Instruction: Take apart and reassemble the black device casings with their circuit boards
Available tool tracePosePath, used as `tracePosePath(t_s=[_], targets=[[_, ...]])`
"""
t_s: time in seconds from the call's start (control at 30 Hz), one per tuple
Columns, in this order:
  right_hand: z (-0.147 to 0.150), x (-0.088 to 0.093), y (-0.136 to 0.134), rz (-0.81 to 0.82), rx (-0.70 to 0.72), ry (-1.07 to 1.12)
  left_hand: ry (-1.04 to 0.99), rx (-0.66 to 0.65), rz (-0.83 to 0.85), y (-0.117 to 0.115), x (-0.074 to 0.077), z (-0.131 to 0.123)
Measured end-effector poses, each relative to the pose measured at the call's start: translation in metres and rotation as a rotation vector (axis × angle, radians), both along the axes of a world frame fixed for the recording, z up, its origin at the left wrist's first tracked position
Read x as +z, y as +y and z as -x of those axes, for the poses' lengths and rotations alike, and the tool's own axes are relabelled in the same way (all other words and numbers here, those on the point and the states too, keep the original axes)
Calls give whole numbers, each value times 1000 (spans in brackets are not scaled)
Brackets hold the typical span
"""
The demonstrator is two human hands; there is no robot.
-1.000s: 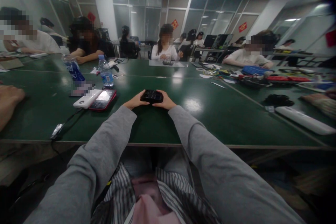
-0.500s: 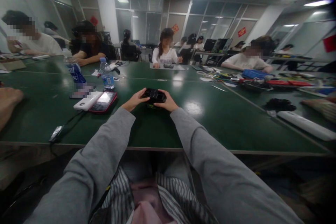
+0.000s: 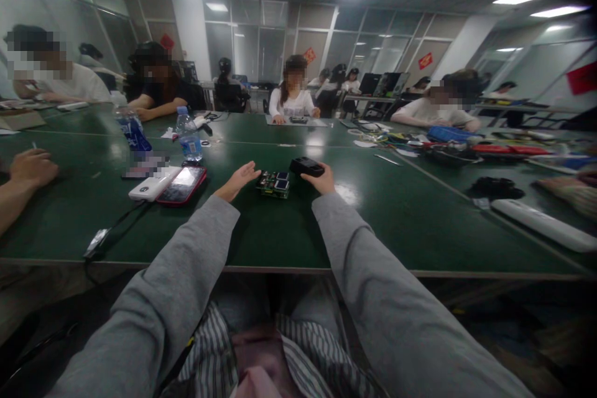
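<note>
A small stack of circuit boards [image 3: 273,184] with two little screens on top sits on the green table [image 3: 280,236] in front of me. My right hand [image 3: 321,180] grips a black plastic cover [image 3: 306,166], held just to the right of the boards. On the other side, my left hand [image 3: 240,180] is empty with its fingers stretched out, close to the boards' left edge. The cover's underside is hidden from me.
Left of my arm lie a red-edged phone [image 3: 183,185], a white power bank [image 3: 152,184] with a cable, and a water bottle [image 3: 189,137]. A neighbour's hand [image 3: 35,168] rests at far left. Tools and wires [image 3: 401,137] clutter the right; a long white case [image 3: 543,224] lies nearer.
The black cover has come off the circuit boards and moved right in my right hand, exposing them. My left hand has let go of it and opened.
</note>
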State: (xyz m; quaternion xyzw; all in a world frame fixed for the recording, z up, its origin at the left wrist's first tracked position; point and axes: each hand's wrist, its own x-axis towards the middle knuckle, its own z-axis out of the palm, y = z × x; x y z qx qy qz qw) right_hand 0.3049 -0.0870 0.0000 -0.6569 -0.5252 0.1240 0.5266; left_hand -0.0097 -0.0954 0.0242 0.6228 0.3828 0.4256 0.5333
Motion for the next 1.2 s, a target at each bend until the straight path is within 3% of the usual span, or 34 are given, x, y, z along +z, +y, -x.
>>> tracePosePath(t_s=[0.13,0.27,0.63,1.2], targets=[[6,-8,-4,122,34,-240,248,-107,-120,2,-9,-2],[11,-10,-5,173,55,-352,294,-139,-183,7,-14,-3],[16,-10,-6,175,4,-440,415,-157,-264,17,-13,-10],[27,-12,-5,178,-102,-438,358,-252,-230,20,-16,-9]])
